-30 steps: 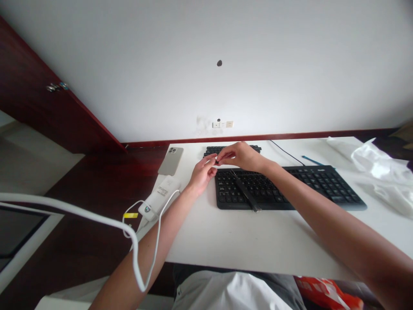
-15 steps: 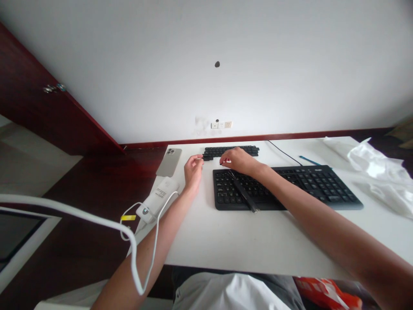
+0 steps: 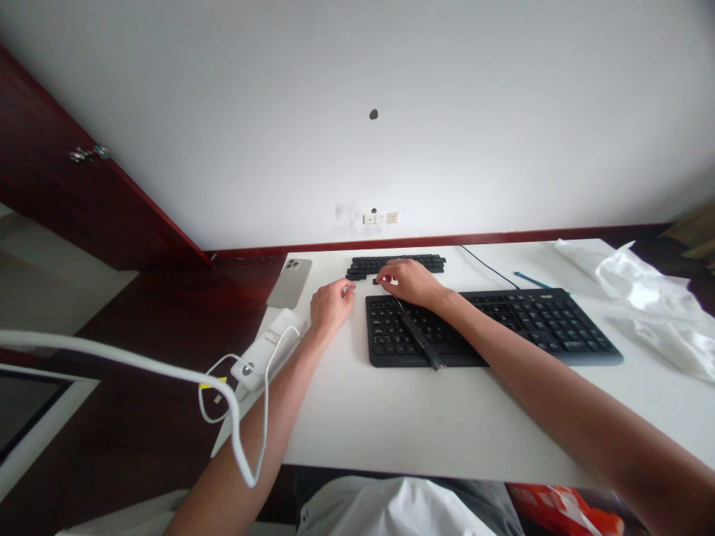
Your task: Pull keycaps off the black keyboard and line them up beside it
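At the far side of the white table, my right hand [image 3: 410, 284] has its thumb and fingertips closed on a small black keycap [image 3: 376, 281]. My left hand [image 3: 333, 304] rests just left of it, fingers loosely curled and thumb apart, with nothing visible in it. Rows of loose black keycaps [image 3: 363, 265] lie beyond both hands; the right hand hides some. Below the right forearm is a black keyboard [image 3: 385, 348], its middle partly covered. A slim black tool [image 3: 418, 335] with thin metal tips, perhaps tweezers, lies slantwise across its left part.
On the left edge of the table [image 3: 402, 424] are a phone [image 3: 290, 283] and a white power bank [image 3: 268, 350] with a white cable [image 3: 234, 424]. A blue stick [image 3: 530, 280] lies behind the keyboard. White plastic wrapping [image 3: 648, 286] covers the right side.
My left hand has drawn back from the keycap rows. My right hand has shifted slightly left, and the keycap at its fingertips now shows more clearly.
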Available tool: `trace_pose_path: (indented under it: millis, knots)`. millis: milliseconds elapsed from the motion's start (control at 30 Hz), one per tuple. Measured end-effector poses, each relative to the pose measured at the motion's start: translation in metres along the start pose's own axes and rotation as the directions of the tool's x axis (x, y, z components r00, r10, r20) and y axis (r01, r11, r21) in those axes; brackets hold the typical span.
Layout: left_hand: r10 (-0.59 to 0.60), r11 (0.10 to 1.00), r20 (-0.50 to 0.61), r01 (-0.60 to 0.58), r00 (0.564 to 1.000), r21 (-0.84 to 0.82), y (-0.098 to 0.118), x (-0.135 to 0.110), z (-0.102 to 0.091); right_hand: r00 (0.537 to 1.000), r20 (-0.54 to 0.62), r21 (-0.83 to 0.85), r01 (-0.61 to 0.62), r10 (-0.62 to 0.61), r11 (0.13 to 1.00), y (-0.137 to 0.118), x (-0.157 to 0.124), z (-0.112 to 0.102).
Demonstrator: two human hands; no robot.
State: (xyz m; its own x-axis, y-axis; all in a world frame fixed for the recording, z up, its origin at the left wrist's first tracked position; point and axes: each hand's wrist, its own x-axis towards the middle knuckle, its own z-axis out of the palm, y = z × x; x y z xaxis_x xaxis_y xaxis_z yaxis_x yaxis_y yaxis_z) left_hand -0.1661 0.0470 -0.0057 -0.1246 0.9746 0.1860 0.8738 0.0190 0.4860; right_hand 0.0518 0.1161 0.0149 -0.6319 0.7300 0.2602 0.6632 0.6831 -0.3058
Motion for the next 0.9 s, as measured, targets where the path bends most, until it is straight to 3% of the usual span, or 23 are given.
trace_pose_path:
  millis: [167, 900]
  knots:
    - [0.038, 0.997, 0.042, -0.041, 0.998, 0.071, -0.0011, -0.0006, 0.0014, 0.994, 0.103, -0.033, -0.041, 0.044, 0.999, -0.0006, -0.0020, -0.0022]
    - [0.021, 0.991, 0.047, -0.027, 0.999, 0.131, 0.0013, 0.0011, 0.0033, 0.992, 0.114, -0.012, -0.056, 0.057, 0.998, 0.0020, 0.0009, 0.0040]
